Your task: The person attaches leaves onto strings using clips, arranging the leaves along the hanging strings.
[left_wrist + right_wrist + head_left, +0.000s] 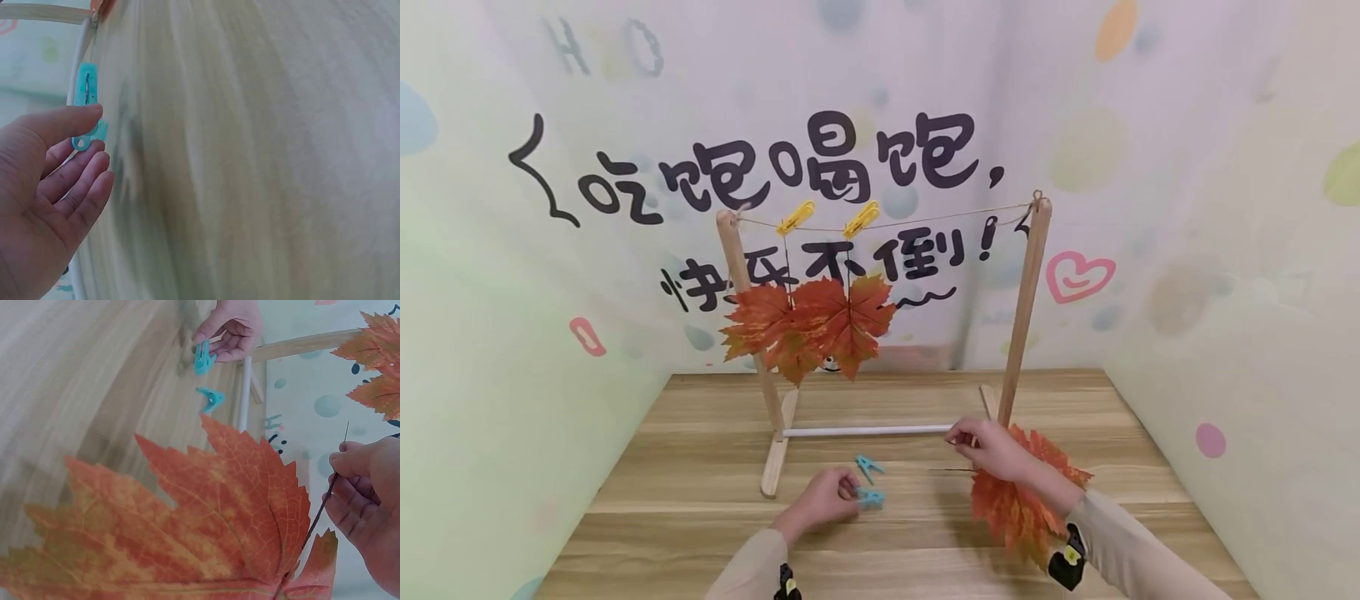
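Observation:
My left hand pinches a teal clothespin between thumb and fingers, low over the table. Another teal clothespin lies on the tabletop just beyond it. On the right, my right hand pinches the dark thin stem of an orange-red maple leaf; the leaf hangs below the wrist in the head view. Two more maple leaves hang by their stems from yellow clothespins on a string.
The string runs between two wooden posts of a stand, joined low down by a white rod. Wooden feet rest on the wood-grain table. A printed curtain surrounds the back and sides.

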`<state>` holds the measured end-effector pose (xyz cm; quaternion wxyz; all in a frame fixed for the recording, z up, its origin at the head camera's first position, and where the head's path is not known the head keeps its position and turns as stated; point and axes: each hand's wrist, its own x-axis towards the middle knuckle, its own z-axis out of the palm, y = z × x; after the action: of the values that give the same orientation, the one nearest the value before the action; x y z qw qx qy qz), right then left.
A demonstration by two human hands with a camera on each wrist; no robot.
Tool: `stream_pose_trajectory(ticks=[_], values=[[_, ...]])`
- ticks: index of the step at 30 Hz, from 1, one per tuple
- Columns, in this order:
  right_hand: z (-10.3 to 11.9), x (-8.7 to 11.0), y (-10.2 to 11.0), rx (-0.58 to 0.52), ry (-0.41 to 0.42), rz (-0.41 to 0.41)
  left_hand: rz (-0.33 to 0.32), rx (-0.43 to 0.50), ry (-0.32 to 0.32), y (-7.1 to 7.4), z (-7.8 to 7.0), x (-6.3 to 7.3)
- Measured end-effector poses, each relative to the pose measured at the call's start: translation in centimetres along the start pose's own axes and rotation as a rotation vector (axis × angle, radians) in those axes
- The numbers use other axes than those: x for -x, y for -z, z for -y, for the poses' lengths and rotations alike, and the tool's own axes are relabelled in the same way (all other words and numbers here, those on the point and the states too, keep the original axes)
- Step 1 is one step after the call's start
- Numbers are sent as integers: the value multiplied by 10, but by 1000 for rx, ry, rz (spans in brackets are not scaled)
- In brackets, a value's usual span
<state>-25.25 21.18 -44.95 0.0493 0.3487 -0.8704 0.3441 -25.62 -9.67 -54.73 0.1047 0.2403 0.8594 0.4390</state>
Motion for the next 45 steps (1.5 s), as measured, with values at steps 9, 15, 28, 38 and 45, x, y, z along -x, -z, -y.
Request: stream_pose_trajectory(ticks=[9,15,28,38,45], values=[[5,-11,11,-60,-51,10,-35,50,-22,21,-20,-6],[9,-14,25,-91,-67,-34,-31,27,-89,42,-42,-14],[22,-37,50,-57,-68,-85,-32,-143,-182,89,-100,-30],[36,-63,69,-107,-107,-113,-86,-255,-250,117,-145,-38],[50,-76,81,-118,-112,-140,-130,-274,-259,137,-165,-44]])
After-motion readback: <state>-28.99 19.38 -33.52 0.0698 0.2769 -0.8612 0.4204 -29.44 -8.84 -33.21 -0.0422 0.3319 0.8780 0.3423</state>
